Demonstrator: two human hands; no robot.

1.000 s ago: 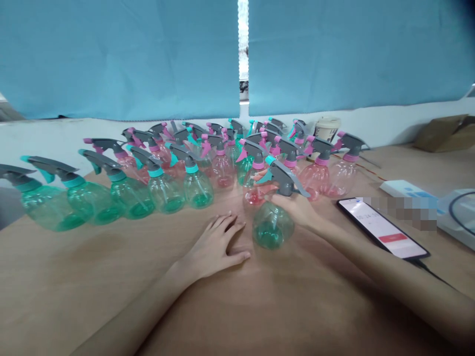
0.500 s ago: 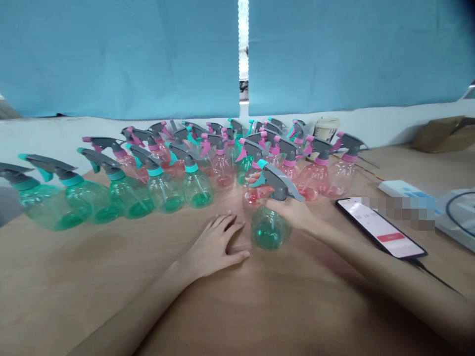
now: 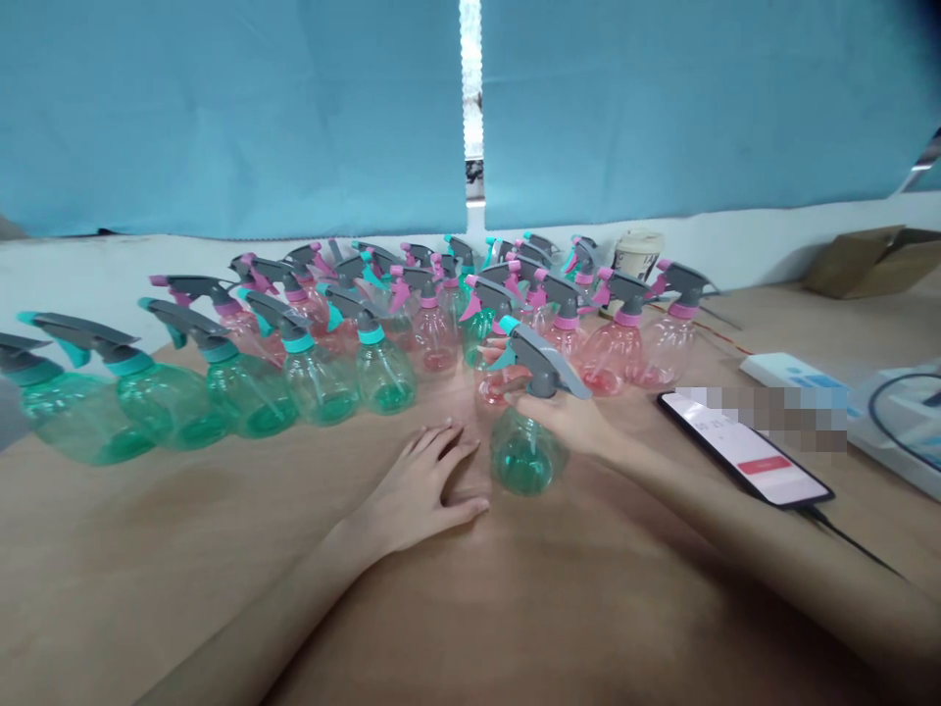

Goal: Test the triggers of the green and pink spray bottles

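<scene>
A green spray bottle (image 3: 527, 453) with a grey head and turquoise nozzle stands on the table in front of me. My right hand (image 3: 563, 417) grips it around the neck, just under the trigger head; part of the palm and fingers is hidden behind the bottle. To its left my left hand (image 3: 416, 485) lies flat on the tabletop, fingers spread and holding nothing. Beyond the left hand a row of green spray bottles (image 3: 387, 378) runs off to the left. Pink spray bottles (image 3: 616, 355) with pink collars stand close behind my right hand.
Several more pink and green bottles crowd the back of the wooden table (image 3: 412, 628). On the right lie a phone (image 3: 750, 446) with a cable and a white power strip (image 3: 801, 380). A paper cup (image 3: 636, 257) and a cardboard box (image 3: 871, 263) stand farther back.
The whole view has shifted slightly, so things appear a little farther left. My right hand keeps its grip on the green bottle, and my left hand stays flat on the table.
</scene>
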